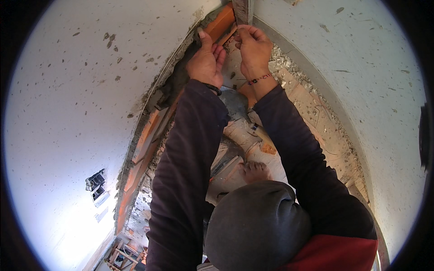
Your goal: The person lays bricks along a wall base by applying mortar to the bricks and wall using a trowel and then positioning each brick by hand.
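Observation:
An orange tile strip (220,23) stands along the foot of the left wall, close to the corner. Beside it is my left hand (207,63), its thumb raised at the rough mortar edge (178,74) and its fingers loosely bent, apart from the thumb. My right hand (255,49) is at the corner by the tile's end, thumb and forefinger pinched together. Whatever is in that pinch is too small to make out. Below my wrists lies a grey metal trowel blade (235,103), partly behind my right sleeve, with a pale handle (266,136) nearby.
More orange tile strips (145,135) line the left wall's base. Rubble and chips (305,88) lie along the right wall. Bare toes (255,172) show beside a dark, cloth-covered rounded shape (257,226). An electrical box (96,183) is set into the left wall.

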{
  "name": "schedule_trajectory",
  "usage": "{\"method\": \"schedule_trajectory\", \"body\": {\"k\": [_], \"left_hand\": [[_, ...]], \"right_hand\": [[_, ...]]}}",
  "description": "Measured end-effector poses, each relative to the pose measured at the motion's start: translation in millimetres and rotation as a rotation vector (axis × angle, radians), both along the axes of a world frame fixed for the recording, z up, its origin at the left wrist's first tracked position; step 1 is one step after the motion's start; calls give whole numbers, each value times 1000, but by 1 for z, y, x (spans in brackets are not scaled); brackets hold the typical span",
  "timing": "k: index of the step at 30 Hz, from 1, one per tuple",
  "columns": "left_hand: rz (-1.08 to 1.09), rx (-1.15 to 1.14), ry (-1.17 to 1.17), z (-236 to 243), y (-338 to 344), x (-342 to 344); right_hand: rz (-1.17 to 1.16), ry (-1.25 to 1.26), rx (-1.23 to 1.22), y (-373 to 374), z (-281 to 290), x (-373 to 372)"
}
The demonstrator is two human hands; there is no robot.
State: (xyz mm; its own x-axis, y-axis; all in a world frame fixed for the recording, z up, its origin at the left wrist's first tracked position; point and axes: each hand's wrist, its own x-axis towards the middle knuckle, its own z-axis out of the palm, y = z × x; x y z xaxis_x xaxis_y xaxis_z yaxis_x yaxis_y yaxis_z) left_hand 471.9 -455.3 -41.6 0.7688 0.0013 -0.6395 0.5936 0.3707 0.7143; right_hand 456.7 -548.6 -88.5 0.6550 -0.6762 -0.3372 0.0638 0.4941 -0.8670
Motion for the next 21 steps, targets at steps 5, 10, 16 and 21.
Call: {"method": "schedule_trajectory", "body": {"k": [5,10,16,21], "left_hand": [[-11,10,-6,0,0,0],[-26,-12,-13,3,2,0],[-43,-49,-45,0,4,1],[41,-91,-25,-1,6,2]], "right_hand": [[109,55,30,-1,-2,-11],[195,100,13,-4,1,-20],[476,128,-373,-14,-8,-46],[613,201,-519,-17,4,-82]]}}
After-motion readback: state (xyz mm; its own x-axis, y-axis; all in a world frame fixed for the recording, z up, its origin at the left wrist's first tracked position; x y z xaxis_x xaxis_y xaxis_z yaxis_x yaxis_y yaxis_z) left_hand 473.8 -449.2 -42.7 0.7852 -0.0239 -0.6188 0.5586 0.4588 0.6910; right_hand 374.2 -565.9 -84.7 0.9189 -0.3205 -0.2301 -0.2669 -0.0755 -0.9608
